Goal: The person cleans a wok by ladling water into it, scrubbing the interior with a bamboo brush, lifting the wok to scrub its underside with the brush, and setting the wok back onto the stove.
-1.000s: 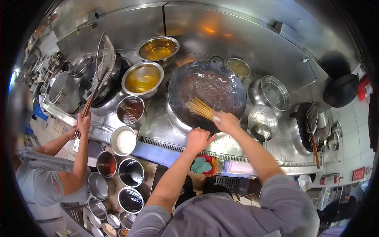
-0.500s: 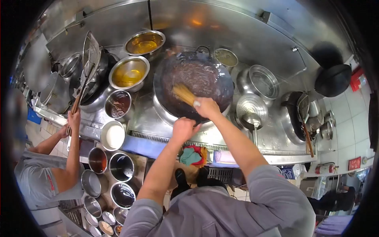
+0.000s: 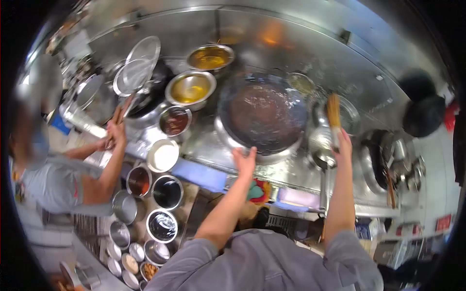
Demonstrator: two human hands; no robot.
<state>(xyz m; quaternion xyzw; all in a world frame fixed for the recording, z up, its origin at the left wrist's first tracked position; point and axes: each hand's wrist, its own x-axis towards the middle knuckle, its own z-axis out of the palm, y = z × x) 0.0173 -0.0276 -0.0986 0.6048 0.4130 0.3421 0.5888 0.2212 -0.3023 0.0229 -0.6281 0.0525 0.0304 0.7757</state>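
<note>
A bamboo wok brush stands bristles-up in my right hand, which is closed round its lower end. It is right of the wok, over the perforated ladle and a metal pot. My left hand is at the near rim of the big dark wok, thumb and fingers apart; whether it touches the rim cannot be made out. Shallow brownish liquid ripples in the wok. Below my right hand lies the perforated ladle, its handle pointing toward me.
Left of the wok stand bowls of yellow oil, a pot of red-brown sauce and a white-filled pot. A co-worker at far left grips long-handled strainers. Another wok sits at right. Folded cloths lie along the front edge.
The brush has come out of the wok, swinging right and turning bristles-up in my right hand. My left hand remains near the wok's front rim. The view has shifted.
</note>
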